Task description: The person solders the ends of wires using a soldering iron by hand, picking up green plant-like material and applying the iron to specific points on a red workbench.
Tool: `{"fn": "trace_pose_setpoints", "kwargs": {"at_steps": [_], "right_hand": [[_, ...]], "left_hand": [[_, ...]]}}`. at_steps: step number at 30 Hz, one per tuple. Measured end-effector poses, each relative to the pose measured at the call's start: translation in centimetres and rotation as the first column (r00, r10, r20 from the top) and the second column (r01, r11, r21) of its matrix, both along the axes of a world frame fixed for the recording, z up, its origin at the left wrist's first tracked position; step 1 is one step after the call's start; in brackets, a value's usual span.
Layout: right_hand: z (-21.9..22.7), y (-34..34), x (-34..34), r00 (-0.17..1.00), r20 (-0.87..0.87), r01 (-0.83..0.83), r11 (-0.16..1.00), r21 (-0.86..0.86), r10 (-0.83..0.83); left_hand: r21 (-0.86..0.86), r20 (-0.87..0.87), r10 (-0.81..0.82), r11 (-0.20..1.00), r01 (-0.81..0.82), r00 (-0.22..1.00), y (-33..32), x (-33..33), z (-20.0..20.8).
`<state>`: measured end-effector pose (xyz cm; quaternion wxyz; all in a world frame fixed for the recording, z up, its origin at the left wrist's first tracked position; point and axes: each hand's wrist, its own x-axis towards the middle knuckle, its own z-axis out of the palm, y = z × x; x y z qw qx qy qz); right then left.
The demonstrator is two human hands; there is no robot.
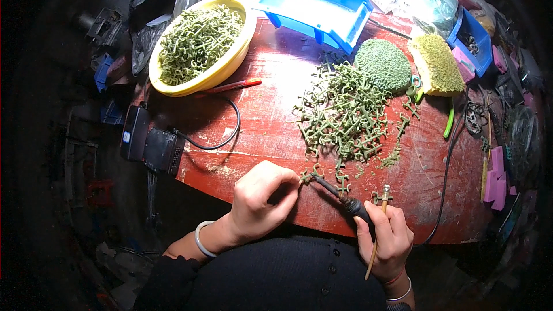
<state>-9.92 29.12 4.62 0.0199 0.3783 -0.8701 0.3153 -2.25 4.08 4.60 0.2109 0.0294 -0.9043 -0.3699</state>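
Above the table's near edge, my left hand (262, 198) pinches a small green hooked piece (306, 177) between thumb and fingertips. My right hand (389, 239) is closed around the dark handle of a soldering iron (355, 206), whose tip points left and reaches the green piece. The same hand also holds a thin wooden stick (371, 264) with a metal end, crossing over its fingers. Beyond both hands spreads a loose pile of similar green pieces (345, 115). A few single pieces lie near the iron's shaft and next to the stick's metal end.
A yellow basin (249, 34) full of green pieces stands far left, with a red pen (233, 86) beside it. Behind the pile are a blue bin (360, 23), a green textured mound (383, 64) and a yellow textured block (436, 64). Pink blocks (494, 178) and cables lie right.
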Motion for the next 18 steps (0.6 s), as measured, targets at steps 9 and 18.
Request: {"fn": "trace_pose_setpoints", "kwargs": {"at_steps": [9, 18], "right_hand": [[0.03, -0.06, 0.01, 1.000, -0.008, 0.001, 1.000, -0.001, -0.001], [-0.36, 0.09, 0.15, 1.000, -0.001, 0.014, 0.999, -0.038, -0.015]], "left_hand": [[-0.016, -0.004, 0.001, 1.000, -0.001, 1.000, 0.06, 0.00, -0.08], [-0.025, -0.010, 0.006, 1.000, -0.007, 1.000, 0.16, -0.04, -0.09]]}}
